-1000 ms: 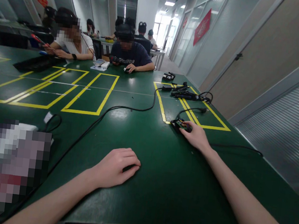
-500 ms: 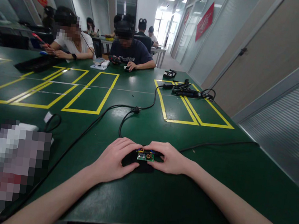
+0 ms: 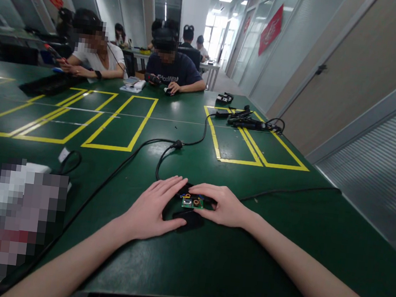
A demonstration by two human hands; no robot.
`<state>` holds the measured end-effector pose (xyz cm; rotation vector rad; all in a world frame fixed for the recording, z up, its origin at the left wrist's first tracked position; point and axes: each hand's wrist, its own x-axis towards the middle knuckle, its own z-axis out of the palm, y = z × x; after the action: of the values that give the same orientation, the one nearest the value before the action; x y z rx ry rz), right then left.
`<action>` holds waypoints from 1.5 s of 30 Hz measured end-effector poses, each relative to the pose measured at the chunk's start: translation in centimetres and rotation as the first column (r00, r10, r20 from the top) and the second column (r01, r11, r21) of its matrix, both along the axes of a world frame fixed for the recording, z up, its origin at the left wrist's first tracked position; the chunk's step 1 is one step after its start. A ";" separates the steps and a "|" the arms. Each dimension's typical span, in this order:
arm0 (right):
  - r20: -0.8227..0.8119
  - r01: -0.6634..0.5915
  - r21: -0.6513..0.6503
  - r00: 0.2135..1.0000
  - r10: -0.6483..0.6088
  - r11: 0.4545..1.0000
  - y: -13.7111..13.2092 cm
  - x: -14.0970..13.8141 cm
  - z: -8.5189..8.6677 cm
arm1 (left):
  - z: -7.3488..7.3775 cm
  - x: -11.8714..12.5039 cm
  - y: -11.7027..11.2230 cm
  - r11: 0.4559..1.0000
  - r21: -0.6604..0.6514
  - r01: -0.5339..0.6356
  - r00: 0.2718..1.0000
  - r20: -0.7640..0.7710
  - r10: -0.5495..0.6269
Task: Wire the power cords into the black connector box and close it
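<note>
A small green circuit board (image 3: 192,201) with a few round parts sits in a black casing (image 3: 190,220) on the green table (image 3: 207,259), just in front of me. My right hand (image 3: 222,206) grips the board's right side with curled fingers. Flat on the table to the left of the casing lies my left hand (image 3: 153,208), fingers stretched out and its thumb touching the casing's edge. A black cable (image 3: 163,156) loops away from the board toward the far side.
Yellow tape rectangles (image 3: 122,121) mark the table. A pile of black cables and adapters (image 3: 247,121) lies far right. Another cable (image 3: 286,191) runs off to the right edge. Two people (image 3: 173,69) sit working at the far side. A blurred object (image 3: 7,217) lies near left.
My right hand brought the circuit board from the far-right yellow rectangle to the spot in front of me. My left hand opened flat beside it, and the black casing now shows below the board.
</note>
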<state>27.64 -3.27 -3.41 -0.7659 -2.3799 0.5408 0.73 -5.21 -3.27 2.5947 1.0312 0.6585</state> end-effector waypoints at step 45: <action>0.090 0.186 0.099 0.977 -0.195 0.978 -0.2 -1.5 -0.3 | -0.6 -0.4 1.3 0.973 0.064 -0.221 0.975 0.005 0.221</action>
<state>26.17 -3.43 -3.76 -0.9876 -2.3699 0.3201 0.34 -3.92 -3.90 2.5564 1.3347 0.7524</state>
